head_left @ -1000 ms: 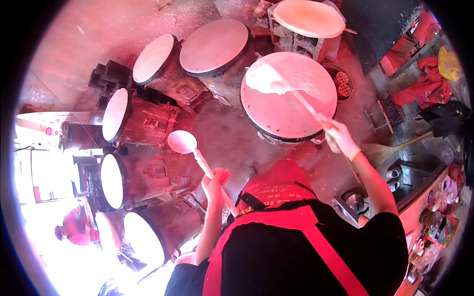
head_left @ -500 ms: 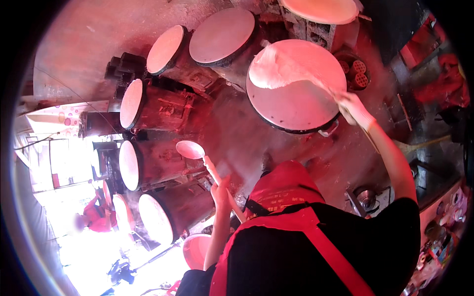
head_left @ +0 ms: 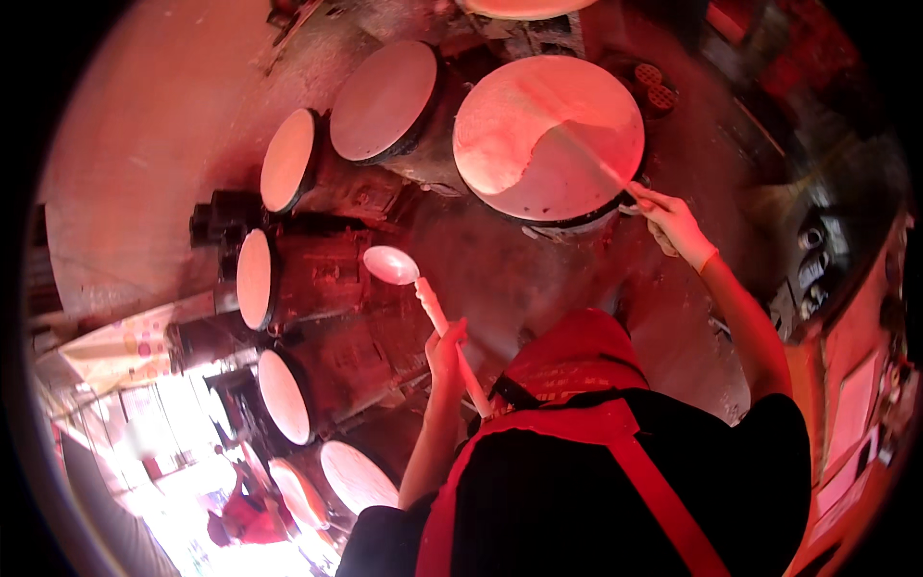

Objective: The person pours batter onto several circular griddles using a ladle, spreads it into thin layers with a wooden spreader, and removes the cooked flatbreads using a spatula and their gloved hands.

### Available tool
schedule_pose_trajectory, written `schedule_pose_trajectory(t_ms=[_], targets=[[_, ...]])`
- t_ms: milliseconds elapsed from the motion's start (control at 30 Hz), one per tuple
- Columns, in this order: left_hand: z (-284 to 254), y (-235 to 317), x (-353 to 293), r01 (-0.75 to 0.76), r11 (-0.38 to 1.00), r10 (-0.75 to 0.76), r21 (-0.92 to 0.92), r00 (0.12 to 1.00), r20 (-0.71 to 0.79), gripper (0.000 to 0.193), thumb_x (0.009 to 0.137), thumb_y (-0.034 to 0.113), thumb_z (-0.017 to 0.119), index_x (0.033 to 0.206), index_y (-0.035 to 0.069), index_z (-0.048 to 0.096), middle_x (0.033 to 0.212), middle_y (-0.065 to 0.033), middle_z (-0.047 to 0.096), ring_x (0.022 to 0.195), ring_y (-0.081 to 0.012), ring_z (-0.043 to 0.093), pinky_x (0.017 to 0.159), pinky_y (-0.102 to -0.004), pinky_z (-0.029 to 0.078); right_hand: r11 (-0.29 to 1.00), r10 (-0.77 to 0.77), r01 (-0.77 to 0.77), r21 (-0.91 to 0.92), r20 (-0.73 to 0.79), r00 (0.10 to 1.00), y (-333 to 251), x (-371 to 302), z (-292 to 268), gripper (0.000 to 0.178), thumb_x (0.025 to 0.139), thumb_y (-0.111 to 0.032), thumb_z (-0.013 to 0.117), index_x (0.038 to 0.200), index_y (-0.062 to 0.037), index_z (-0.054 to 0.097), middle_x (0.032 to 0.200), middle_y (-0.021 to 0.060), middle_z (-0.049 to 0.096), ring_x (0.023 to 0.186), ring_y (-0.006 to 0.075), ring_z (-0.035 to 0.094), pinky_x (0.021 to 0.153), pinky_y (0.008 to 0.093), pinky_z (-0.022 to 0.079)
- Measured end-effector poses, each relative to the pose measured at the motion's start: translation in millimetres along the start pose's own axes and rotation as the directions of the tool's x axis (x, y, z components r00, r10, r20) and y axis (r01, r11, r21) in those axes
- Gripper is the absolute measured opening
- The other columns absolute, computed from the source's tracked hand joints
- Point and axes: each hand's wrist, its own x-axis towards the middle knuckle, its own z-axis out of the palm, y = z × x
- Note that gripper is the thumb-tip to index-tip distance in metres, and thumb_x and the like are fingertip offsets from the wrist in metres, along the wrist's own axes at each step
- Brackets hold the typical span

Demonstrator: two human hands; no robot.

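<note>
Left hand (head_left: 445, 348) clenched round a ladle (head_left: 428, 313) handle; long axis runs lower right to upper left, bowl up-left, over dark floor between the round griddles. Right hand (head_left: 676, 224) pinches a thin spreader stick (head_left: 591, 161), slanting up-left across the big round griddle (head_left: 548, 135), batter-coated.

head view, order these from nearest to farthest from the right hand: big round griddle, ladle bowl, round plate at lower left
From the right hand:
1. Big round griddle, just left of the fingers, up top.
2. Ladle bowl, mid-frame, farther left.
3. Round plate, far down at lower left.
</note>
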Motion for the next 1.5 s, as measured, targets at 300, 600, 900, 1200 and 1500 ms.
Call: schedule_pose_trajectory(t_ms=[300, 600, 900, 1200, 1500], targets=[[-87, -12, 41, -0.012, 0.991, -0.015, 0.130, 0.979, 0.205, 0.030, 0.085, 0.016, 0.062, 0.110, 0.000, 0.061, 0.103, -0.0055, 0.062, 0.092, -0.0119, 0.057, 0.078, -0.0257, 0.044, 0.944, 0.111, -0.028, 0.330, -0.235, 0.966, 115, -144, 77, 0.040, 0.096, -0.025, 0.051, 0.135, -0.0152, 0.049, 0.055, -0.0083, 0.031, 0.037, 0.0038, 0.027, 0.034, 0.0205, 0.018], [-204, -49, 3, 0.134, 0.989, -0.115, -0.068, 0.966, 0.232, 0.068, 0.085, 0.002, 0.055, 0.147, 0.003, 0.027, 0.142, -0.0110, 0.043, 0.135, -0.0204, 0.032, 0.112, -0.0345, 0.021, 0.821, -0.369, 0.529, 0.217, -0.504, 0.781, 113, 182, 350, 0.028, 0.099, -0.023, 0.044, 0.125, -0.0160, 0.052, 0.058, -0.0046, 0.041, 0.038, 0.0083, 0.037, 0.035, 0.0243, 0.030], [-248, -73, -10, 0.216, 0.970, -0.205, -0.110, 0.973, 0.109, 0.047, 0.085, 0.004, 0.056, 0.131, 0.001, 0.051, 0.129, -0.0070, 0.048, 0.120, -0.0166, 0.041, 0.103, -0.0308, 0.029, 0.853, -0.241, 0.460, 0.246, -0.596, 0.766, 156, 161, 390, 0.045, 0.097, -0.039, 0.047, 0.140, -0.0272, 0.040, 0.053, -0.0059, 0.035, 0.036, 0.0087, 0.032, 0.033, 0.0258, 0.027], [-202, -57, 11, 0.111, 0.993, -0.095, -0.028, 0.939, 0.330, 0.063, 0.085, 0.006, 0.057, 0.144, 0.006, 0.034, 0.136, -0.0076, 0.048, 0.131, -0.0180, 0.036, 0.108, -0.0330, 0.023, 0.853, -0.093, 0.380, 0.357, -0.612, 0.786, 110, 31, 277, 0.041, 0.100, -0.034, 0.042, 0.140, -0.0275, 0.040, 0.055, -0.0039, 0.037, 0.038, 0.0083, 0.032, 0.034, 0.0261, 0.029], [-147, -37, -1, 0.111, 0.994, -0.109, 0.007, 0.957, 0.269, 0.036, 0.087, 0.017, 0.065, 0.114, -0.006, 0.057, 0.100, -0.0056, 0.057, 0.099, -0.0142, 0.052, 0.093, -0.0276, 0.035, 0.934, -0.033, 0.124, 0.336, -0.265, 0.964, 121, -2, 257, 0.041, 0.096, -0.042, 0.051, 0.136, -0.0329, 0.046, 0.060, -0.0047, 0.039, 0.039, 0.0049, 0.031, 0.035, 0.0223, 0.026]])
